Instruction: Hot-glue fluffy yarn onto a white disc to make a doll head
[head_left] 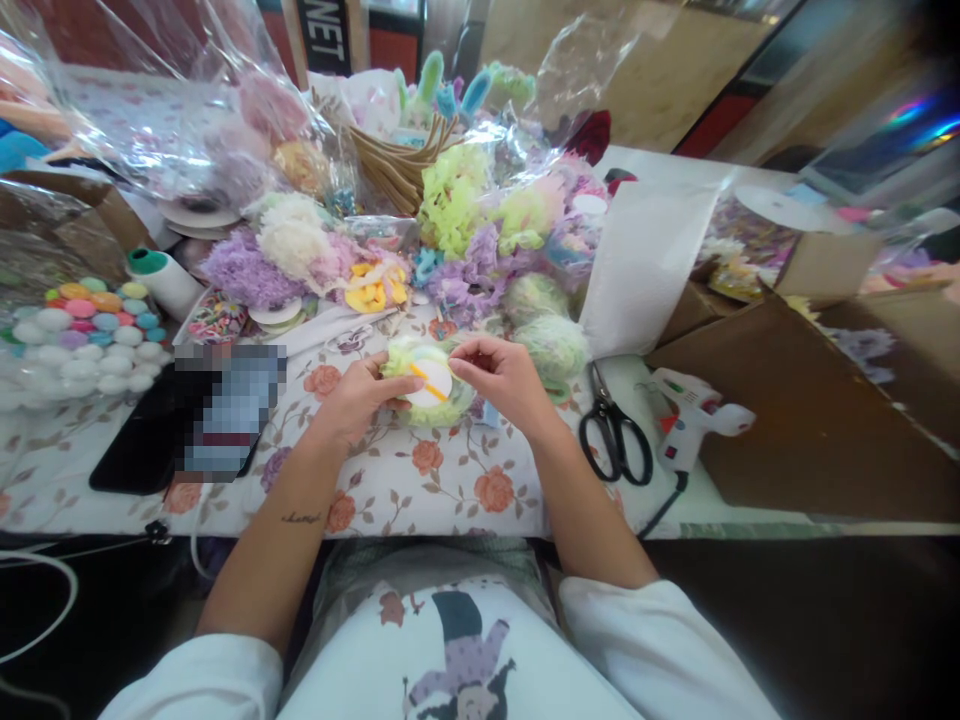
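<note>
A round, fluffy yellow-green craft piece (448, 412) has a white disc (429, 397) at its middle and an orange strip (420, 372) lying across the disc. My left hand (360, 395) grips its left edge, thumb on top and fingers underneath. At the upper right edge of the disc, my right hand (499, 375) is closed in a pinch, fingertips touching or very near the piece. What sits between those fingertips is too small to make out. Pale green yarn (553, 348) lies just beyond my right hand.
Black-handled scissors (615, 440) and a white glue gun (694, 415) lie at right, beside a cardboard box (810, 420). Phones (142, 430), a bag of colored balls (82, 340) and a thread cone (165, 285) are at left. Fluffy trims (251, 270) crowd the back.
</note>
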